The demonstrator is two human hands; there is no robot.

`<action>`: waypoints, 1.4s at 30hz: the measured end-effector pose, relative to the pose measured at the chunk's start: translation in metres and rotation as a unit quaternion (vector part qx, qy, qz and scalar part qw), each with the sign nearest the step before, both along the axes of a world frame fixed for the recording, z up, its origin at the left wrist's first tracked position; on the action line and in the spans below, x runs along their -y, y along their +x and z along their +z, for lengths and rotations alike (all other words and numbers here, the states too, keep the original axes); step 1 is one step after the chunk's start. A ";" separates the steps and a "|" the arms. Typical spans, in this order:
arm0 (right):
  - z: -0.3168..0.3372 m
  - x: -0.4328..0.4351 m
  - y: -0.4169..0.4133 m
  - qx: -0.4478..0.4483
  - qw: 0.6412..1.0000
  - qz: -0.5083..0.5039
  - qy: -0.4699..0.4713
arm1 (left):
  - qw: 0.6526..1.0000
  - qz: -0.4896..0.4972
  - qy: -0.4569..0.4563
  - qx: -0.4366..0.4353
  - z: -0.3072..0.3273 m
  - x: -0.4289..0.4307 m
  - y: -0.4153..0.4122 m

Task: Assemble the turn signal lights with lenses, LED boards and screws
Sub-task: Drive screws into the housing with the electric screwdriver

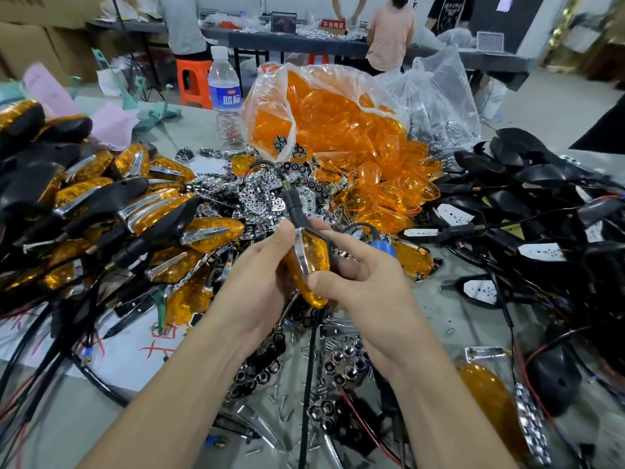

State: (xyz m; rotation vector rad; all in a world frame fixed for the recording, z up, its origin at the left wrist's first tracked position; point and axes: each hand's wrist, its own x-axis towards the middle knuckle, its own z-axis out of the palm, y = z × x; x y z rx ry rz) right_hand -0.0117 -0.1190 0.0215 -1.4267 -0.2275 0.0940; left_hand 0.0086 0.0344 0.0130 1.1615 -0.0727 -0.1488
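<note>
Two hands are closed around one turn signal light, which is held in the air in front of the clear bag, on the near side of it. The light is gripped by the left hand from the left, with fingers curled round its body and the thumb laid up near the base of the black stem. It is pinched by the right hand from the right, the thumb pressed on the orange lens and the index finger stretched behind. The light is held with its stem pointing up and away, toward the bag, and its chrome strip facing the camera. A thin black wire is seen hanging from its lower end.

The bag is filled with loose orange lenses, and more are spilled from its mouth onto the table. A heap of chrome reflectors is piled just in front of the bag. A pile of finished lights is stacked to the left of the bag. Black housings with wires and white LED boards are heaped to the right of it. A water bottle is stood upright just beside the bag, on its left. Small screws are scattered well in front of the bag, under the forearms. An orange stool and several standing people are seen behind the bag.
</note>
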 end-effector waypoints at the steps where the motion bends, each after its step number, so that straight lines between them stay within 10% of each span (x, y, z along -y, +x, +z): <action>1: 0.000 0.000 0.000 0.004 1.000 -0.016 -0.003 | 1.000 -0.006 0.003 0.008 -0.001 -0.001 0.001; 35: -0.012 -0.009 0.002 -0.078 0.981 -0.022 0.175 | 0.985 0.082 0.124 0.087 -0.007 0.007 0.000; 42: -0.012 0.002 0.008 0.042 0.987 -0.151 -0.039 | 0.992 0.083 0.090 -0.008 0.001 0.019 -0.002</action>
